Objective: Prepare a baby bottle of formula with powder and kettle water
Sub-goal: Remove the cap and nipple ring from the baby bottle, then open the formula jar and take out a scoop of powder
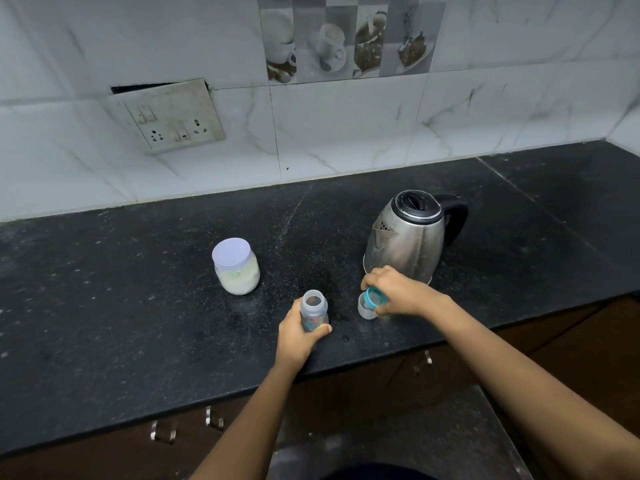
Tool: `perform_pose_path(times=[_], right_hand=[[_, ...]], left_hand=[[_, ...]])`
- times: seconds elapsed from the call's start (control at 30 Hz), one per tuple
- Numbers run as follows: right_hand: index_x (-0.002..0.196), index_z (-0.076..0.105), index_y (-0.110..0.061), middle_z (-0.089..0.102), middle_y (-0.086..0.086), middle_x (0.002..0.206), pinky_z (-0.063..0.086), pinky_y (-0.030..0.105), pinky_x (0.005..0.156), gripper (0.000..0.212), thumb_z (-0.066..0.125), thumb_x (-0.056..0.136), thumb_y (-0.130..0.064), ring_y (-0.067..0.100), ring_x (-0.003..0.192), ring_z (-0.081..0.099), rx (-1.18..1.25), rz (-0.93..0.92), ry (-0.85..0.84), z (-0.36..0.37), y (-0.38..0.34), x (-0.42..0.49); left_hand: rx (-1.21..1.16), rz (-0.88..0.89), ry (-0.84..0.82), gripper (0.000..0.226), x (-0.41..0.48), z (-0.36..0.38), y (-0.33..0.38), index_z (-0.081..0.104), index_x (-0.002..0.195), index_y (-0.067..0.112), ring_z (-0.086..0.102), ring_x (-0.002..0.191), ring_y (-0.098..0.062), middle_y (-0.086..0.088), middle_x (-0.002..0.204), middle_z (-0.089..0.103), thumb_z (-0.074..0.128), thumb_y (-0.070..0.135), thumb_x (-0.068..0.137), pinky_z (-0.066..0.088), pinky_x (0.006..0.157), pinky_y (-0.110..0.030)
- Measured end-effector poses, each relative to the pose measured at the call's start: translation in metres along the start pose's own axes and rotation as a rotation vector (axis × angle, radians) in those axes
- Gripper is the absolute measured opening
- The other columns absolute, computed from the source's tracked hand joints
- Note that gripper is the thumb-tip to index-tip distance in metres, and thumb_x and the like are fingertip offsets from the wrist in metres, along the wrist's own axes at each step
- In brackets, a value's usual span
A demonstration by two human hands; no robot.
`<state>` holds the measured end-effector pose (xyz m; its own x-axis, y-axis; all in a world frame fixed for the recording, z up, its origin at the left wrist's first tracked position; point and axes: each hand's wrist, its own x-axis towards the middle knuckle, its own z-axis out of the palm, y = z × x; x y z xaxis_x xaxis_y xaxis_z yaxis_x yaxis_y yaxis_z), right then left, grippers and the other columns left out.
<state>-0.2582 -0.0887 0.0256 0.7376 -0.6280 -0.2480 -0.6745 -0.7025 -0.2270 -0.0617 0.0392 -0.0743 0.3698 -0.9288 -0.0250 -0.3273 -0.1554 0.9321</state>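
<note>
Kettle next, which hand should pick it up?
Probably the right hand, which sits just in front of the kettle, on the side of its black handle. It must first let go of the teal bottle cap. The left hand grips the open baby bottle, steadying it.

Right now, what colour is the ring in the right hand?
The ring is teal; head view shows it.

Black speckled counter point(138, 306) with lidded powder jar point(236, 266), steel kettle point(405, 237), open baby bottle point(313, 308), bottle cap point(365, 310).

place: home kitchen | cues: black stone counter point(138, 306); tiled backsplash point(346, 126); kettle point(405, 237)
</note>
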Motion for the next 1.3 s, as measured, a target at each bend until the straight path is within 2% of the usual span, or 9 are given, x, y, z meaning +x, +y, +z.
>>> perform_pose_path(times=[0.3, 0.43, 0.53, 0.63, 0.73, 0.83, 1.03, 1.17, 1.3], right_hand=[[0.130, 0.051, -0.016, 0.050, 0.006, 0.127, 0.039, 0.032, 0.097, 0.056, 0.069, 0.077, -0.014, 0.025, 0.118, 0.041, 0.032, -0.001, -0.058, 0.014, -0.002, 0.014], [0.131, 0.049, -0.019, 0.049, 0.004, 0.126, 0.039, 0.032, 0.099, 0.063, 0.074, 0.073, -0.025, 0.020, 0.119, 0.042, 0.130, 0.007, -0.018, 0.012, 0.003, 0.018], [0.128, 0.052, -0.019, 0.051, 0.001, 0.122, 0.041, 0.027, 0.094, 0.059, 0.074, 0.077, -0.037, 0.014, 0.112, 0.047, 0.250, -0.063, 0.115, -0.008, -0.007, 0.024], [0.124, 0.056, -0.016, 0.054, 0.000, 0.113, 0.042, 0.024, 0.089, 0.049, 0.073, 0.082, -0.033, 0.010, 0.101, 0.051, 0.339, -0.147, 0.231, -0.030, -0.036, 0.042], [0.125, 0.055, -0.013, 0.054, 0.004, 0.112, 0.045, 0.025, 0.086, 0.047, 0.071, 0.083, -0.029, 0.013, 0.100, 0.053, 0.369, -0.198, 0.212, -0.043, -0.075, 0.083], [0.135, 0.044, -0.012, 0.049, 0.011, 0.128, 0.043, 0.031, 0.094, 0.061, 0.071, 0.083, -0.028, 0.023, 0.115, 0.050, 0.365, -0.188, 0.141, -0.042, -0.114, 0.127], [0.152, 0.003, -0.006, 0.009, 0.013, 0.159, 0.022, 0.037, 0.113, 0.099, 0.071, 0.082, -0.022, 0.028, 0.144, 0.015, 0.416, -0.123, -0.006, -0.026, -0.170, 0.185], [0.149, 0.020, -0.011, 0.029, 0.011, 0.149, 0.034, 0.036, 0.099, 0.091, 0.072, 0.079, -0.034, 0.029, 0.134, 0.032, 0.434, -0.128, -0.029, -0.010, -0.183, 0.195], [0.131, 0.039, -0.016, 0.045, 0.006, 0.126, 0.043, 0.036, 0.086, 0.076, 0.076, 0.069, -0.040, 0.025, 0.114, 0.045, 0.389, -0.196, 0.006, 0.005, -0.194, 0.180]], left_hand=[[0.067, -0.014, -0.020, 0.068, 0.001, -0.003, -0.004, 0.052, 0.124, 0.027, 0.057, 0.109, -0.012, 0.007, 0.118, 0.061, 0.086, 0.021, 0.065, 0.045, 0.093, -0.029], [0.125, -0.002, -0.084, 0.093, 0.002, -0.013, -0.008, 0.042, 0.139, 0.023, 0.047, 0.124, -0.011, 0.007, 0.138, 0.049, 0.089, 0.030, 0.060, 0.039, 0.103, -0.030], [0.165, -0.013, -0.086, 0.105, -0.002, -0.028, -0.010, 0.033, 0.147, 0.020, 0.036, 0.133, -0.012, 0.007, 0.147, 0.038, 0.089, 0.038, 0.060, 0.031, 0.109, -0.030], [0.169, -0.028, 0.012, 0.094, -0.006, -0.044, -0.014, 0.037, 0.144, 0.018, 0.039, 0.132, -0.013, 0.003, 0.145, 0.042, 0.085, 0.043, 0.066, 0.032, 0.108, -0.029], [0.145, -0.102, 0.160, 0.081, -0.006, -0.068, -0.019, 0.041, 0.140, 0.016, 0.045, 0.127, -0.015, -0.002, 0.141, 0.049, 0.080, 0.041, 0.074, 0.036, 0.103, -0.028], [0.135, -0.157, 0.244, 0.077, -0.002, -0.092, -0.026, 0.041, 0.139, 0.016, 0.046, 0.126, -0.017, -0.004, 0.140, 0.050, 0.079, 0.038, 0.076, 0.036, 0.102, -0.029], [0.101, -0.193, 0.341, 0.074, -0.001, -0.126, -0.037, 0.041, 0.139, 0.015, 0.043, 0.130, -0.019, -0.006, 0.142, 0.048, 0.078, 0.034, 0.078, 0.036, 0.105, -0.031], [0.084, -0.183, 0.389, 0.073, -0.006, -0.139, -0.043, 0.041, 0.139, 0.016, 0.043, 0.131, -0.017, -0.005, 0.142, 0.048, 0.078, 0.031, 0.078, 0.036, 0.105, -0.030], [0.068, -0.136, 0.430, 0.086, -0.011, -0.147, -0.043, 0.038, 0.142, 0.014, 0.042, 0.130, -0.014, -0.002, 0.143, 0.045, 0.084, 0.032, 0.071, 0.034, 0.100, -0.024]])
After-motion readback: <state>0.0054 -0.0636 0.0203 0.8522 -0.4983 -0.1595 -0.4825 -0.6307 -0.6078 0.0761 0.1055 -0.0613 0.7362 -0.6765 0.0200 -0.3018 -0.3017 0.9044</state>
